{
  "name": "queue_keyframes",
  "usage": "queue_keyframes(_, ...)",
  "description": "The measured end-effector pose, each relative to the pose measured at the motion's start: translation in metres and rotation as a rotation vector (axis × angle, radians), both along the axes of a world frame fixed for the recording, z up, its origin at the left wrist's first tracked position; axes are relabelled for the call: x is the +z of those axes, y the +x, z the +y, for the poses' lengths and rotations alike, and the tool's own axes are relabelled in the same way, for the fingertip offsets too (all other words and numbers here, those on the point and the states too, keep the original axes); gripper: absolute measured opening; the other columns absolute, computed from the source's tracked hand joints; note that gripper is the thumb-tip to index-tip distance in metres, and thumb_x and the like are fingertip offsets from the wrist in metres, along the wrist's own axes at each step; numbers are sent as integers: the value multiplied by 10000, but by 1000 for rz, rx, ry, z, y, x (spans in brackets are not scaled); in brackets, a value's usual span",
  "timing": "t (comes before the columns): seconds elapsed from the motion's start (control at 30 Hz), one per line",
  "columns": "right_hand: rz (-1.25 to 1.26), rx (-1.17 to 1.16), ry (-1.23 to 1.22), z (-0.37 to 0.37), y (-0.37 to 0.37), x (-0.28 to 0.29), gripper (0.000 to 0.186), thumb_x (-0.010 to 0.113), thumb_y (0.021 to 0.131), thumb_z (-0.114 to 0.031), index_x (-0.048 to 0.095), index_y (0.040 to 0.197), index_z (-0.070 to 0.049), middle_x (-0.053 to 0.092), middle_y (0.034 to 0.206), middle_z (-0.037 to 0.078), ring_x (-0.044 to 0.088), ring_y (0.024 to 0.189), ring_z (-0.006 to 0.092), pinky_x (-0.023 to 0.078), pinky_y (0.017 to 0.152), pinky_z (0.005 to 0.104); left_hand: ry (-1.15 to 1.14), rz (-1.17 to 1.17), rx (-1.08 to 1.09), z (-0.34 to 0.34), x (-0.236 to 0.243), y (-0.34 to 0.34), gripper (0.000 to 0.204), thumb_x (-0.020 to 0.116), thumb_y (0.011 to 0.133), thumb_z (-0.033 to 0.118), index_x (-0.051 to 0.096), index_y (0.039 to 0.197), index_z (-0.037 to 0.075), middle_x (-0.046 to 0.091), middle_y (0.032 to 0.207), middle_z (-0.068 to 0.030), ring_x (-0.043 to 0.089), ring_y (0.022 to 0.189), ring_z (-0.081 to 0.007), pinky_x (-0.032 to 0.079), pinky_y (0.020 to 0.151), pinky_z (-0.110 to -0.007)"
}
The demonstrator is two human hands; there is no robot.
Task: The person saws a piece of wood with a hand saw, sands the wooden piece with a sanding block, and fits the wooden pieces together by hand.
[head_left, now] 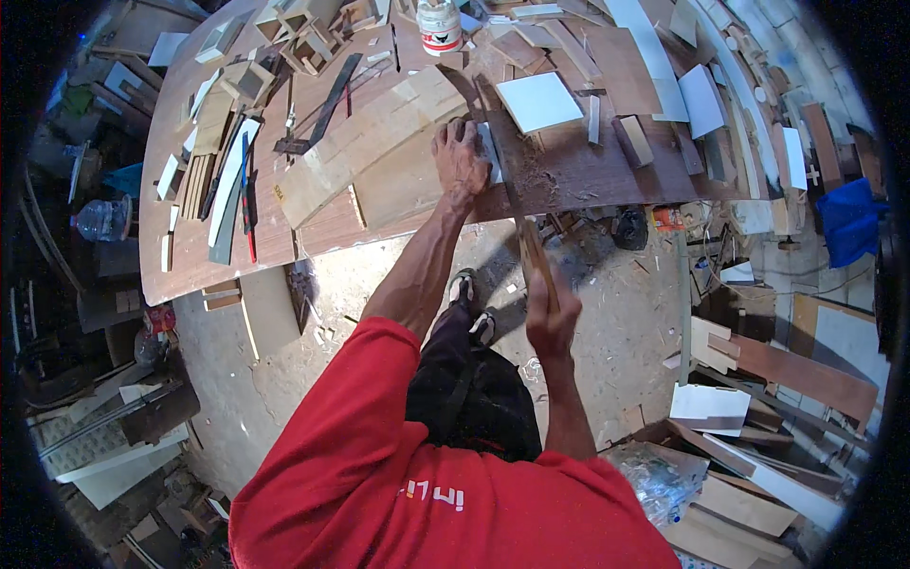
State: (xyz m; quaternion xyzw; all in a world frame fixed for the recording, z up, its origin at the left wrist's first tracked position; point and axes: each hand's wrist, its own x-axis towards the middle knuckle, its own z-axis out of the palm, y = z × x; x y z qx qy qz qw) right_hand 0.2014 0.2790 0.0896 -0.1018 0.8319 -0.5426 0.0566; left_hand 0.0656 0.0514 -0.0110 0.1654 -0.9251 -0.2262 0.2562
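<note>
My left hand (462,159) bears down near the table's front edge, its fingers bent over a white-faced piece of board (490,154); how far that piece runs under the palm is hidden. In my right hand (553,321) is the wooden handle of a handsaw (534,251), my fingers wrapped round it and slightly blurred. The saw's thin blade points away from me, over the table edge, just right of the white-faced piece. Left of it a plywood panel (374,142) lies flat, close to my left hand.
Sawdust (540,180) and a white square panel (539,101) lie right of the blade on the brown table (607,180). A white tub (439,27) stands farther back. At the left are a red-and-black pencil-like stick (248,199) and a dark try square (322,109). Offcuts (758,474) crowd the floor.
</note>
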Motion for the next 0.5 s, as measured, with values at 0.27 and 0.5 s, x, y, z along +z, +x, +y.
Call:
queue_keyframes(0.27, -26, -7, 13, 37, 63, 8, 394, 485, 972, -234, 564, 1225, 56, 685, 910, 208, 670, 716, 250, 520, 635, 346, 4, 28, 34, -9, -10, 4, 562, 666, 616, 147, 595, 1165, 52, 544, 1217, -167, 451, 1148, -393, 363, 1022, -467)
queue_keyframes(0.5, -48, 48, 10, -10, -10, -1, 365, 465, 976, -189, 573, 1225, 55, 670, 934, 194, 617, 762, 212, 497, 684, 338, 49, 23, -43, -3, -8, -3, 500, 635, 645, 126, 577, 1137, 59, 529, 1184, -139, 418, 1185, -376, 339, 1043, -459)
